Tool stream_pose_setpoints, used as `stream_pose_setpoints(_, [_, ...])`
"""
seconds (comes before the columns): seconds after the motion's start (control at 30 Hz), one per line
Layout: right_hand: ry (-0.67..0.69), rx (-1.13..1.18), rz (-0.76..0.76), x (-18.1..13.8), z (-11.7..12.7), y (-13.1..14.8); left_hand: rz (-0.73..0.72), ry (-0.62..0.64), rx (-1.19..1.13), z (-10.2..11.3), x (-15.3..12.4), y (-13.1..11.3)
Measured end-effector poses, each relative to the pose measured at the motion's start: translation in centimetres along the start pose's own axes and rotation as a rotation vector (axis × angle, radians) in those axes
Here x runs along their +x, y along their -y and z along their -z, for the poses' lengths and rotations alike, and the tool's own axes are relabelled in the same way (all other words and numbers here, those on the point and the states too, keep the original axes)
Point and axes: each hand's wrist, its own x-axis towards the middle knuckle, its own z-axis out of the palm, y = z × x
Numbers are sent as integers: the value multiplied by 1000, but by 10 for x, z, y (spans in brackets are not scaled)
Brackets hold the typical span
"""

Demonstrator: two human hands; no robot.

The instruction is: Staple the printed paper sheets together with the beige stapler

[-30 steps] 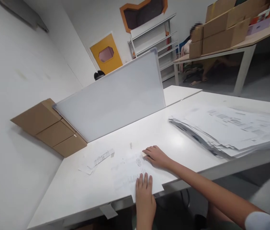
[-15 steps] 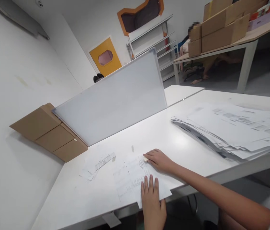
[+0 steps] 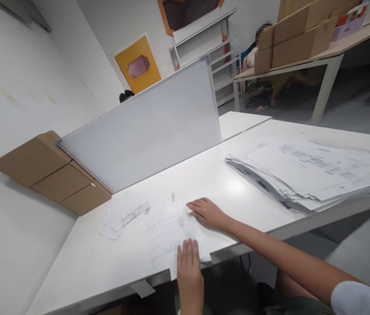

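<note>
A printed sheet of paper (image 3: 163, 238) with an oval stamp lies at the front edge of the white table, its lower part jutting past the edge. My left hand (image 3: 190, 267) rests flat on its lower part, fingers stretched out and close together, thumb out of sight. At the sheet's upper right corner, my right hand (image 3: 207, 213) has its fingers over a small cream-coloured block (image 3: 189, 211). Only one end of that block shows, so its exact kind is unclear. The palm faces down, close to the tabletop.
Printed slips (image 3: 134, 213) lie left of the sheet. A thick paper stack (image 3: 306, 170) stands at the right. Behind are a whiteboard divider (image 3: 152, 135) and cardboard boxes (image 3: 50, 170) by the wall. A person (image 3: 250, 57) sits beyond more boxes (image 3: 293, 43).
The view has shifted, so everything sits further left. My left hand's fingers have drawn together and its thumb no longer shows. My right hand stays on the block at the sheet's corner.
</note>
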Motion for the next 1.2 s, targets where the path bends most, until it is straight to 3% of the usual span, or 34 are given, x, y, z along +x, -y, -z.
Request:
stream_pose_setpoints(0.13, [-23,29,20,-2,6,-4,186,-271,32,25,-14,7])
stream_pose_setpoints(0.23, [-99,144,59,-6,16,4,575,-519,24,45,-17,10])
stream_pose_setpoints(0.3, [-126,336,23,-9,23,22,720,-630,6,55,-12,10])
stream_pose_setpoints(0.37, [-78,675,-63,-9,30,48,567,-634,-54,59,-2,11])
stream_pose_setpoints(0.47, [70,1220,-189,-7,37,86,118,-445,-96,54,16,9])
stream_pose_setpoints(0.57, [71,1367,-389,-3,48,95,-113,-292,-31,40,28,4])
stream_pose_setpoints(0.7, [-38,1197,-705,-11,78,44,-69,-232,-2,23,20,11])
stream_pose_setpoints(0.87, [-128,767,-791,-41,156,-69,218,-22,10,8,-19,46])
stream_pose_setpoints(1.0, [-122,311,-992,-71,212,-153,287,70,-23,3,-46,62])
stream_pose_setpoints(1.1, [-28,-23,-1114,-89,228,-193,342,70,-47,3,-55,60])
stream_pose_setpoints(1.2, [-6,-212,-1145,-98,225,-206,386,62,-77,5,-58,56])
